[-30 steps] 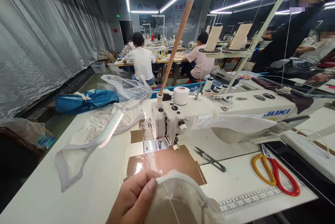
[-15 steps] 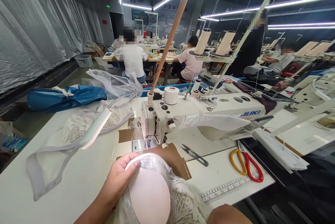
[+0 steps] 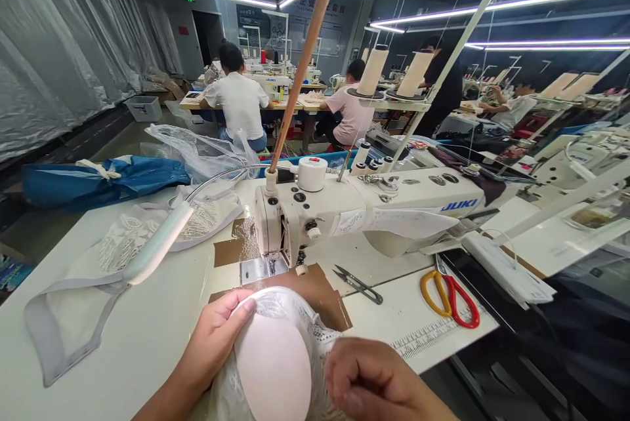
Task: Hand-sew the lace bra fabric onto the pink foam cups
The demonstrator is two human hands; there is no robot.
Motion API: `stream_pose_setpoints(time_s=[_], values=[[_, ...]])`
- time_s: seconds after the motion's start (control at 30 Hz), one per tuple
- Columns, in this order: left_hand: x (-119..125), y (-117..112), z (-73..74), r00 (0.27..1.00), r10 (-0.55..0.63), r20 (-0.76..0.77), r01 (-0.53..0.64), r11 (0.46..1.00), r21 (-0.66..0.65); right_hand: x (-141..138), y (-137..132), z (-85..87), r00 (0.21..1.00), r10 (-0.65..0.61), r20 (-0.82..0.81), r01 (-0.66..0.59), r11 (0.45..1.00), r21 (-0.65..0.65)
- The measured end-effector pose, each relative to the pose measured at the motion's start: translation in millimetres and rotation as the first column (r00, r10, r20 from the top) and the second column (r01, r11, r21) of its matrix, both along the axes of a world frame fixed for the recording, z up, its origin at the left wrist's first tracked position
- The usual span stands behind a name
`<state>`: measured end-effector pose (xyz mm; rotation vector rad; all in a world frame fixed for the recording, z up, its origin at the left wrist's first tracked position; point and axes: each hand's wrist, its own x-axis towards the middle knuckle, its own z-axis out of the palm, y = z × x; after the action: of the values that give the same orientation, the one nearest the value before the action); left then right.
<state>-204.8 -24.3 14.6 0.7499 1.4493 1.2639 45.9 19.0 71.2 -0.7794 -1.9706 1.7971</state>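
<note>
A white lace bra (image 3: pixel 322 336) with a smooth pale padded cup (image 3: pixel 275 368) lies in front of the sewing machine (image 3: pixel 315 211). My left hand (image 3: pixel 221 329) pinches its upper left edge between thumb and fingers, just short of the needle and presser foot (image 3: pixel 272 265). At the right side of the lace is my right hand (image 3: pixel 374 375), its fingers curled inward. Whatever is between those fingers is hidden. The bra's lower part runs out of the picture.
Thread snips (image 3: pixel 358 284) and scissors with yellow and red handles (image 3: pixel 450 300) lie right of the machine, near a printed ruler (image 3: pixel 423 336). A lamp (image 3: pixel 160 244) reaches over another lace piece (image 3: pixel 63 326) at left. Co-workers (image 3: pixel 241 103) sit beyond.
My right hand has come up from the bottom edge to the lace's right side. My left hand keeps its pinch on the bra. The whole view has shifted slightly.
</note>
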Motion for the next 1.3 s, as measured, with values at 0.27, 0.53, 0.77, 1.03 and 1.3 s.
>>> stream_pose_setpoints(time_s=[0.27, 0.53, 0.77, 1.03, 1.3], values=[[-4, -2, 4.1, 0.992, -0.116, -0.051, 0.118, 0.992, 0.034, -72, 29, -20.8, 0.983, -0.170, -0.072, 0.163, 0.613, 0.774], [-2, -4, 8.8, 0.994, -0.108, -0.030, 0.108, 0.994, 0.019, -85, 33, -38.2, 0.974, -0.216, -0.075, 0.149, 0.350, 0.925], [-1, -6, 4.2, 0.996, -0.087, 0.001, 0.087, 0.996, 0.015, -85, 33, -38.3, 0.976, -0.207, -0.063, 0.128, 0.322, 0.938], [0, -8, 6.5, 0.993, -0.102, 0.065, 0.103, 0.995, -0.003, -86, 33, -36.8, 0.980, -0.185, -0.080, 0.136, 0.319, 0.938], [1, -8, 8.9, 0.997, -0.074, 0.036, 0.075, 0.997, -0.010, -89, 31, -37.3, 0.974, -0.218, -0.060, 0.127, 0.311, 0.942]])
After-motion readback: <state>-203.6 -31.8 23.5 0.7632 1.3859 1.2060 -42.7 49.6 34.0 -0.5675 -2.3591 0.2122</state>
